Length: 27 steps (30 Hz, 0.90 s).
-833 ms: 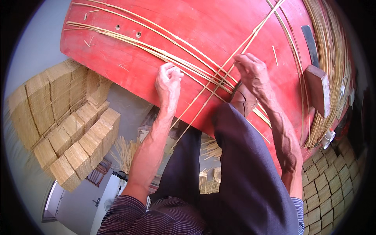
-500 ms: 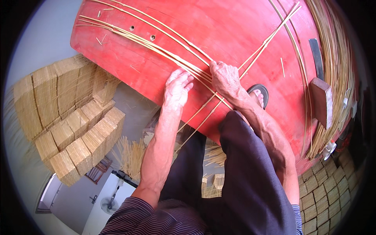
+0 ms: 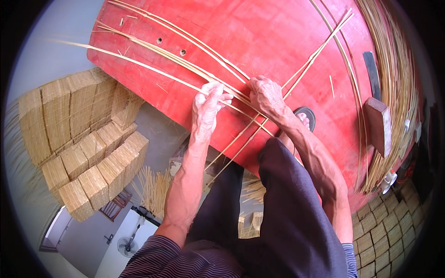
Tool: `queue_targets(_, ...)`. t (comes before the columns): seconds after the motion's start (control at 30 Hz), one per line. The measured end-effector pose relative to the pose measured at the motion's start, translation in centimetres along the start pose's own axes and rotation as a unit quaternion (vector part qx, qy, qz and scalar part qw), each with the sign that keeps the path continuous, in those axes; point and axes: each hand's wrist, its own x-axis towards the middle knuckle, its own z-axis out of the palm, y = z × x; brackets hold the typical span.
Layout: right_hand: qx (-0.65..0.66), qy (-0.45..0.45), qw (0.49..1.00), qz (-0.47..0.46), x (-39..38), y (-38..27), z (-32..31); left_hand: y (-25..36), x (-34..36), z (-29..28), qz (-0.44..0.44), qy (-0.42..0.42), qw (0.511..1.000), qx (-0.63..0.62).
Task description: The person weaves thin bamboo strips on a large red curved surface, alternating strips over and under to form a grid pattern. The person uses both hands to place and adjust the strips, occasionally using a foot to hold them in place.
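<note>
A red board [image 3: 259, 41] lies across the middle of the view. On it, long thin bamboo strips [image 3: 171, 58] run to the upper left, and two more strips [image 3: 320, 48] cross them towards the upper right. My left hand [image 3: 206, 109] pinches the left-running strips near the board's near edge, and one of them lifts off to the far left. My right hand [image 3: 266, 97] presses down where the strips cross. My foot in a dark sandal [image 3: 303, 118] rests on the board behind that hand.
Stacks of woven bamboo mats [image 3: 79, 143] stand at the left, and more mats [image 3: 394, 227] lie at the lower right. A thick bundle of loose strips [image 3: 394, 69] curves along the board's right side, beside a wooden block [image 3: 379, 125] and a dark flat blade [image 3: 373, 74].
My right hand has moved left from the board's right part to the crossing point beside my left hand. One strip is now raised off the board at the left.
</note>
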Motion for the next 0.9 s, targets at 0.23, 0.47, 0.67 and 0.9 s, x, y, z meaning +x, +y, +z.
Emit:
queue_targets(0.23, 0.033, 0.019, 0.999, -0.015, -0.4, 0.5, 0.0, -1.0, 1.0, -0.9, -0.043, 0.021, 0.999, -0.017)
queue_targets(0.47, 0.04, 0.011, 0.999, -0.025, -0.2, 0.4, 0.0, -1.7, 1.1, -1.4, -0.02, 0.011, 0.98, 0.196)
queue_targets(0.67, 0.047, 0.026, 0.998, -0.039, -0.3, 0.9, -0.1, -1.9, 2.1, -1.9, -0.059, -0.012, 0.995, 0.084)
queue_targets(0.9, 0.04, 0.052, 0.995, -0.068, -0.2, 1.0, 1.3, -1.4, 2.9, -3.1, -0.118, -0.011, 0.993, -0.005)
